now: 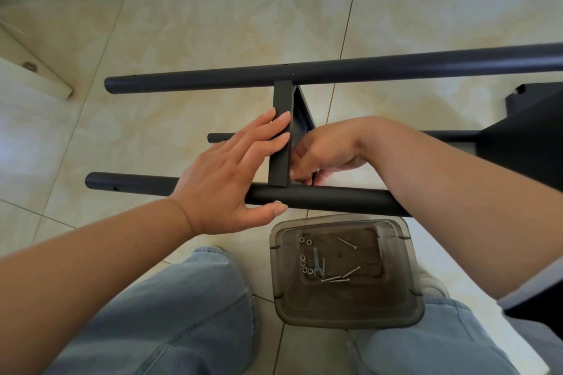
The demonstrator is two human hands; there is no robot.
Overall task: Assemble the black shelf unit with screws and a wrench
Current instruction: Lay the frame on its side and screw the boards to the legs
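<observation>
Still early in the build, by the look of it; only a skeleton of the black shelf unit lying on its side on the tiled floor; far pole beyond both hands, long axis left to right, blunt end pointing left; near pole under the left palm, same left-right run, open hole visible near its left end; thin rod just past the left fingertips, parallel again; dark shelf panel out beyond the right forearm, seemingly attached already.

Flat crossbar bridging the two poles, long axis running away from the body; left hand spread, straight fingers pressed flat on the crossbar, thumb along the near pole; right hand curled in behind the crossbar at the near joint, pinching something small, cannot tell what.

Plenty left, judging by the tray below the hands; screws, nuts and the wrench lying loose inside, wrench untouched.
</observation>
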